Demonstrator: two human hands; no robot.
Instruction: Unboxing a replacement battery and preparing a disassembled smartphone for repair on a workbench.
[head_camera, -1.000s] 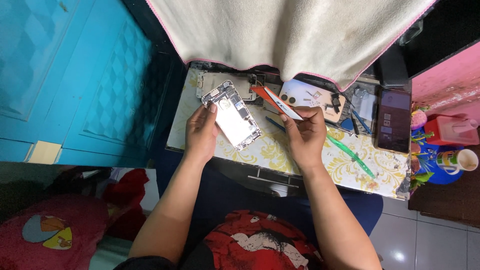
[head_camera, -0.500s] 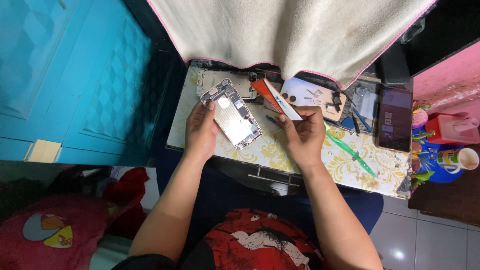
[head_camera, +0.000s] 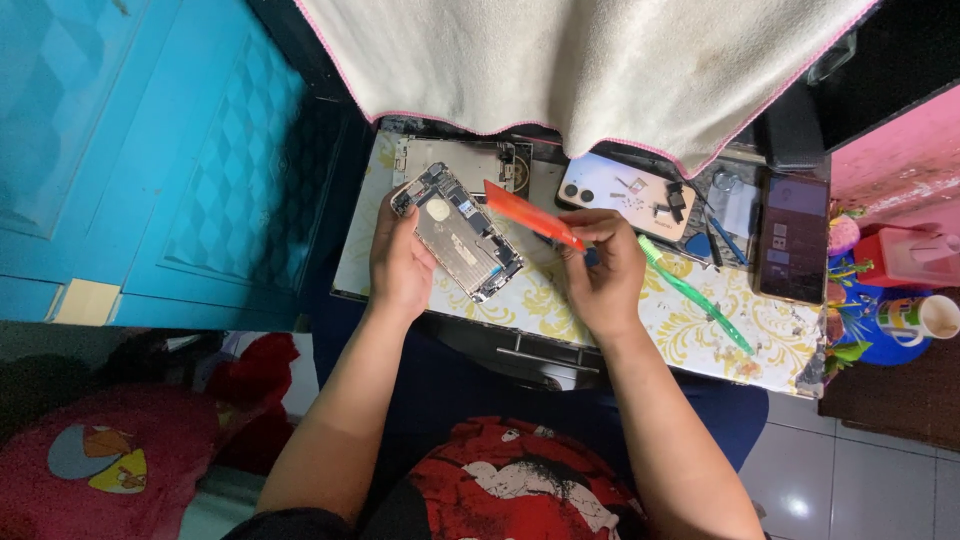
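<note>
A cream towel (head_camera: 590, 70) with pink edging hung over the far edge of the small table (head_camera: 700, 320), whose top bore a yellow floral pattern. Compared with half a second before, the opened phone (head_camera: 458, 232) had been lifted slightly and turned, still cradled in the left hand (head_camera: 400, 265), whose fingers curled closed around its lower edge. The right hand (head_camera: 605, 275) had drawn back toward the body, pinching a flat orange pry tool (head_camera: 530, 214) between thumb and fingertips, its tip pointing at the phone's upper end. A dark phone (head_camera: 793, 238) lay at the table's right edge, its screen showing small icons. A pale phone back cover (head_camera: 610, 188) carried loose small parts. A green toothbrush (head_camera: 695, 293) lay slanted beside the right hand. A red box (head_camera: 915, 255) stood right of the table.
</note>
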